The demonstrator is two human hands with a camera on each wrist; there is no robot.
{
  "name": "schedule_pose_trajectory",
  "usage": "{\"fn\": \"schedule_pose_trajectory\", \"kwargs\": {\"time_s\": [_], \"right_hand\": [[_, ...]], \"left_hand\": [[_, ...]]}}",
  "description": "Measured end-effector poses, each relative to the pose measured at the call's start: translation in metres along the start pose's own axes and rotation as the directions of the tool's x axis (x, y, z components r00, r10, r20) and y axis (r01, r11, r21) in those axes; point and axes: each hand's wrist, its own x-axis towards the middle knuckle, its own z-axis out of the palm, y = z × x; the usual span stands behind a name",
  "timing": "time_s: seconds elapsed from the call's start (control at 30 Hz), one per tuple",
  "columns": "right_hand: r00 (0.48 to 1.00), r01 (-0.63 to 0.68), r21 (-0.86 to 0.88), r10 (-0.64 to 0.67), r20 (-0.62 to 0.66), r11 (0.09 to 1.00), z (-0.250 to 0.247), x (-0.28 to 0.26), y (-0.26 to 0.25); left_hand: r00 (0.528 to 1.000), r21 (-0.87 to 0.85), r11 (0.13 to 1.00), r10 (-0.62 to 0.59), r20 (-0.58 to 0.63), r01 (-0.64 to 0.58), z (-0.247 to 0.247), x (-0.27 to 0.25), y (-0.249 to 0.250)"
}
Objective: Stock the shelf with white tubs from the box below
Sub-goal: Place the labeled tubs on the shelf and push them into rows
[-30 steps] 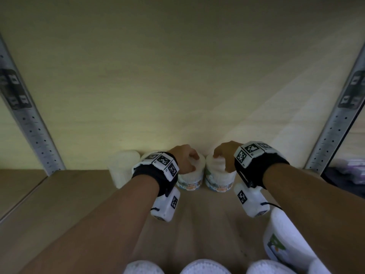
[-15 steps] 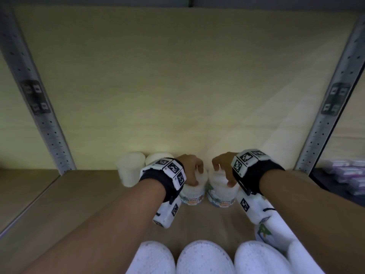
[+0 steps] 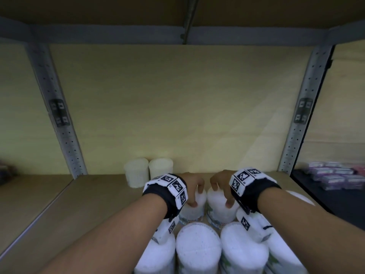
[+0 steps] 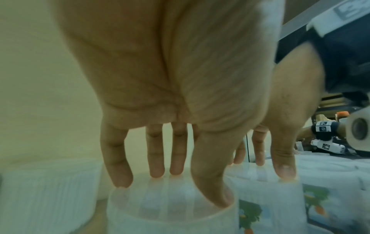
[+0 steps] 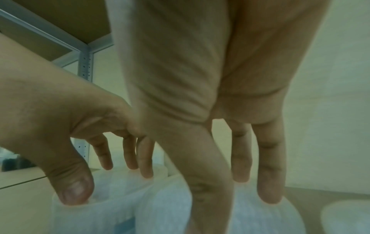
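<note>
Two white tubs with printed labels stand side by side on the wooden shelf (image 3: 79, 204). My left hand (image 3: 194, 194) is over the left tub (image 3: 198, 202); its straight fingers and thumb touch the lid rim (image 4: 170, 221). My right hand (image 3: 219, 192) is over the right tub (image 3: 216, 204) in the same way, with its fingers (image 5: 268, 194) straight and pointing down at the lid and its thumb down the near side of the tub (image 5: 170, 205). Neither hand curls around its tub. Both tubs stand upright.
Two more white tubs (image 3: 136, 173) (image 3: 161, 168) stand at the back wall to the left. A row of tubs (image 3: 197, 246) fills the shelf front below my wrists. Grey uprights (image 3: 59, 115) (image 3: 302, 115) bound the bay. Purple packs (image 3: 335, 175) lie in the bay to the right.
Both hands gripped the tubs' tops a second ago. The fingers have since straightened and spread. The view has pulled back, and the front row of tubs now shows.
</note>
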Motion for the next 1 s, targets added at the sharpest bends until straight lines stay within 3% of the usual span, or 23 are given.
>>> {"fn": "schedule_pose_trajectory", "kwargs": {"time_s": [0.13,0.3,0.57,0.73,1.0], "right_hand": [[0.994,0.001,-0.051,0.004,0.109,0.999,0.004,-0.008,0.003],[0.997,0.036,-0.027,-0.034,0.067,0.999,0.013,-0.025,-0.001],[1.0,-0.012,0.0,0.012,0.005,1.0,0.026,-0.027,0.004],[1.0,0.0,0.14,0.001,-0.008,0.99,0.023,-0.039,0.003],[0.981,0.06,0.225,-0.016,-0.193,0.972,0.01,-0.015,-0.007]], "left_hand": [[1.0,-0.01,1.0,0.001,-0.004,-0.001,0.007,-0.011,0.007],[1.0,-0.028,1.0,0.004,-0.005,-0.004,0.011,-0.024,0.017],[1.0,-0.031,1.0,0.001,0.024,-0.001,0.009,-0.037,0.027],[0.997,-0.039,0.997,-0.072,-0.007,0.071,0.01,-0.042,0.023],[0.965,-0.02,0.966,-0.259,-0.044,0.258,-0.016,-0.043,-0.019]]}}
